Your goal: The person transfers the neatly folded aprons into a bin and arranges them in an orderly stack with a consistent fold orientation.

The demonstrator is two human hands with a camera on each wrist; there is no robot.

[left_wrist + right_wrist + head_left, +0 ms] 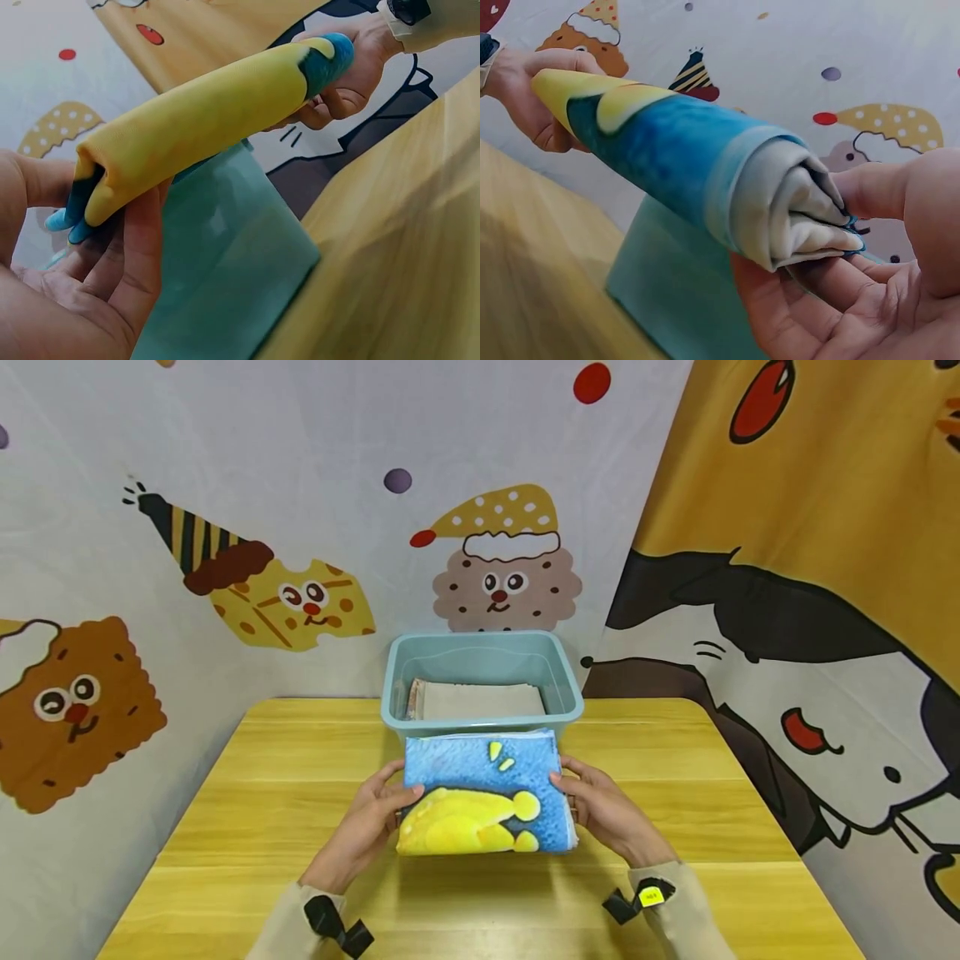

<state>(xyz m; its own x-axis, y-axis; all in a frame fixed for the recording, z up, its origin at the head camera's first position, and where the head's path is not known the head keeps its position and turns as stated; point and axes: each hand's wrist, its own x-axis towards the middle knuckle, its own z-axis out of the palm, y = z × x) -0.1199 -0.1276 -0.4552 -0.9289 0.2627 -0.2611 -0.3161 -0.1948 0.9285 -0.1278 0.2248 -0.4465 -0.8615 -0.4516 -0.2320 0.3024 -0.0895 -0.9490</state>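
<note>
A folded cloth [468, 768] with a blue and yellow print is held up between both hands, above the table and just in front of the bin. My left hand [362, 831] grips its left end, thumb on the printed face and fingers behind. At the opposite end, my right hand [611, 818] pinches it the same way. The left wrist view shows the yellow fold [195, 124] stretched from hand to hand. Layered pale inner folds [780, 214] show at the right end in the right wrist view.
A light blue plastic bin [480, 724] stands at the table's back edge, with a folded pale cloth [483, 702] inside. The wooden table [300, 752] reaches a white cartoon-printed curtain [315, 435] behind.
</note>
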